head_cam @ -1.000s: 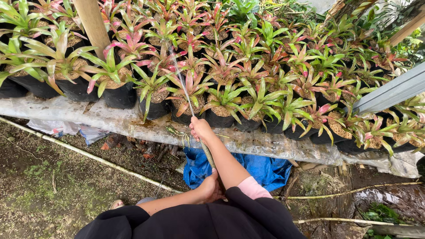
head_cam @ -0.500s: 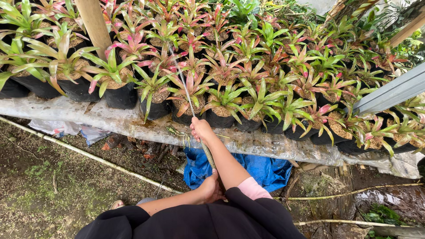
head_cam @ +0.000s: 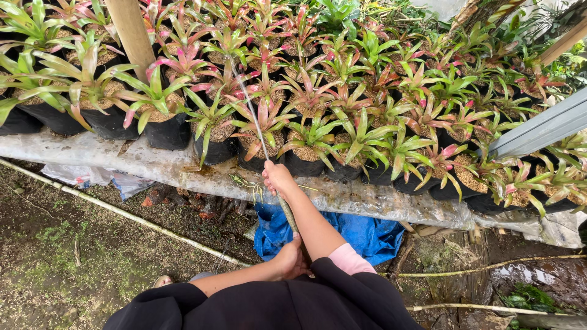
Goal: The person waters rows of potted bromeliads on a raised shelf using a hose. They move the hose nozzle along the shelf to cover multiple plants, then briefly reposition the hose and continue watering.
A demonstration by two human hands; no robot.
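Setting: Outdoors at a plant nursery, a long raised table (head_cam: 183, 174) draped in pale plastic sheeting carried rows of bromeliads (head_cam: 318, 131) with green and pink leaves, each in a black pot.
Ground: bare damp soil (head_cam: 73, 256) with patches of moss lay left of and below the fingers; a crumpled blue tarp (head_cam: 367, 235) lay under the table edge, just right of the lower fingers.
Right hand: the right hand (head_cam: 278, 178) was extended forward to the table edge, its fingers closed around a thin watering hose (head_cam: 287, 214).
Left hand: the left hand (head_cam: 288, 260) sat close to the body, its fingers closed on the lower end of the same hose.
Water: a thin jet of water (head_cam: 247, 104) left the hose just past the upper fingers and arced up and left over the front pots.
Post: a wooden post (head_cam: 131, 33) stood well up and left of the fingers.
Risk: the narrow jet would probably scour soil out of the small pots or bruise leaves if held on one plant.
Risk: footing looked soft and wet, and thin canes (head_cam: 122, 214) on the ground could catch a foot.
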